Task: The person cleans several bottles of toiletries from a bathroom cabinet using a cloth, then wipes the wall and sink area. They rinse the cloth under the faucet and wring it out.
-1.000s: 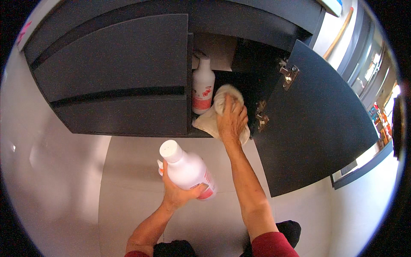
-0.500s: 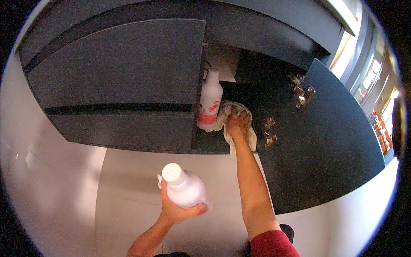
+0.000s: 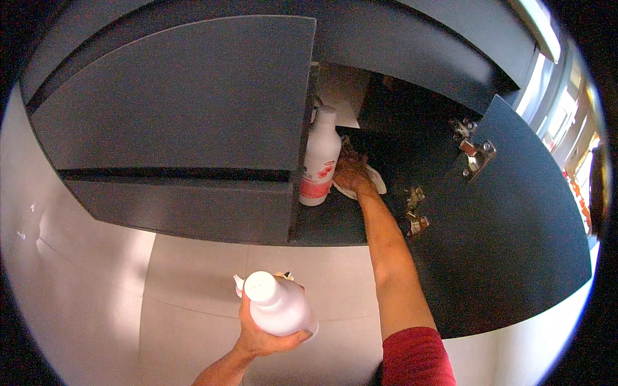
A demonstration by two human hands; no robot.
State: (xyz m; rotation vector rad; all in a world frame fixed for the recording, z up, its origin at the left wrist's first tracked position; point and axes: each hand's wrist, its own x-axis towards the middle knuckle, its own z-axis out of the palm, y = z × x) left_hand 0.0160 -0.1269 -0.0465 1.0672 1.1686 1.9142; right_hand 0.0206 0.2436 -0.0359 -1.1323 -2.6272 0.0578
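My left hand [image 3: 264,338] is wrapped around a white plastic bottle [image 3: 283,312], held above the floor in front of the cabinet. A small white lever juts out beside its round top. My right hand [image 3: 354,174] reaches into the open cabinet and presses a pale cloth [image 3: 373,183] against the dark cabinet bottom. Shadow and the hand itself partly hide the fingers and most of the cloth. Just left of that hand stands a second white bottle [image 3: 322,157] with a red band and red print, upright near the cabinet's front edge.
The dark cabinet door [image 3: 515,238] stands swung open at right, with metal hinges [image 3: 476,154] near my right forearm. Grey fronts [image 3: 180,96] close off the left side. A small dark and yellowish object [image 3: 284,275] shows behind the held bottle, above the pale floor [image 3: 193,276].
My right hand has slid the cloth deeper into the cabinet, toward the back of the standing bottle. The held bottle sits slightly lower in view, and the view itself has shifted a little.
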